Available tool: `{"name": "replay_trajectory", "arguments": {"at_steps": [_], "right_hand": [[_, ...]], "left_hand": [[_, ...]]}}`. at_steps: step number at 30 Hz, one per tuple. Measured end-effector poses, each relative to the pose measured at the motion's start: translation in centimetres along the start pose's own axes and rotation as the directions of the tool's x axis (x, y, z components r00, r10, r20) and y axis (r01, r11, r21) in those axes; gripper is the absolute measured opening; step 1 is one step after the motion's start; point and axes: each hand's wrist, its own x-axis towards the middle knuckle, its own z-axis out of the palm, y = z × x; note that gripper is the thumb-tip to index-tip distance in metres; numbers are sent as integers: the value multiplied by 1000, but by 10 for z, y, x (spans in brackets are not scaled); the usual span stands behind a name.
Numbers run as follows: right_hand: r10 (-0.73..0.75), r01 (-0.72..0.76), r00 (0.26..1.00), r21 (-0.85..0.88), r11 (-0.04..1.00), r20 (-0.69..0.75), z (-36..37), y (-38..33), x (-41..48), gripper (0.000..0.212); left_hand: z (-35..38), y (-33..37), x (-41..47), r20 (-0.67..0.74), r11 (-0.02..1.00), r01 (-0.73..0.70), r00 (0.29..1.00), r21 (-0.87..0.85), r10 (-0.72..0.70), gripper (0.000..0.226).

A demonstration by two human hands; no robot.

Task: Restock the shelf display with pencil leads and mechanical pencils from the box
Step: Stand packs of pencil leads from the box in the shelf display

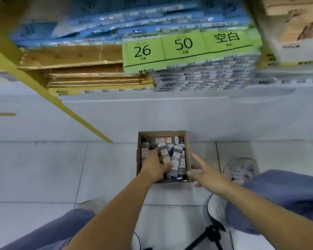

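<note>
A small cardboard box (187,150) stands on the floor tiles against the white base of the shelf. It is full of grey packs of pencil leads (176,159) with white barcode labels. My left hand (154,164) is inside the box and grips a bunch of these packs between thumb and fingers. My right hand (208,175) hovers at the box's right near corner with the index finger stretched out and the other fingers loosely spread; it holds nothing.
Above the white base, the lowest shelf holds stacked blue, green and yellow paper packs (190,49) and flat cardboard (83,69). A yellow shelf post (49,98) slants down at left. My shoes and jeans-clad knees flank the box; a black stand (210,235) lies near my right foot.
</note>
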Motion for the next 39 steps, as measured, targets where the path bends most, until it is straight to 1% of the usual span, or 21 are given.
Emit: {"name": "replay_trajectory", "arguments": {"at_steps": [3,4,6,9,11,14,17,21,23,26,29,31,36,39], "right_hand": [[-55,56,998,29,998,-41,7,6,7,73],[-67,69,996,42,997,-52,7,8,8,73],[-94,98,993,61,993,-65,7,11,10,76],[-103,109,992,98,989,-69,6,12,10,78],[-103,113,992,134,985,-78,6,12,10,76],[-109,122,990,159,980,-90,6,12,9,73],[-103,119,989,167,979,-101,5,12,7,74],[-84,98,993,174,980,-83,4,11,5,72],[-82,94,994,191,977,-73,4,11,5,70],[-80,90,995,217,972,-56,4,9,5,70],[-69,77,997,233,970,-43,4,8,5,70],[-69,75,997,242,967,-33,5,9,5,70],[-52,57,998,271,961,-27,4,12,5,70],[-48,53,999,268,962,-25,4,11,7,70]], "left_hand": [[8,0,12,-87,997,76,994,35,-72,90],[11,0,14,-103,994,88,991,63,-81,93],[18,0,16,-138,993,80,988,85,-68,88],[22,-2,17,-175,997,71,982,-28,-75,77],[24,-2,16,-146,991,73,985,-111,-89,72],[27,4,15,-53,977,72,995,-202,-84,58],[25,15,20,6,981,67,998,-181,-67,44],[22,25,28,69,980,107,993,-168,-96,38],[23,25,31,99,971,142,987,-193,-125,35],[21,20,32,163,934,203,973,-295,-160,22],[20,14,30,246,874,258,955,-411,-167,26],[23,12,31,271,848,263,951,-460,-148,29],[35,13,29,272,822,237,957,-519,-104,38],[33,13,26,271,807,223,959,-548,-81,35]]}}
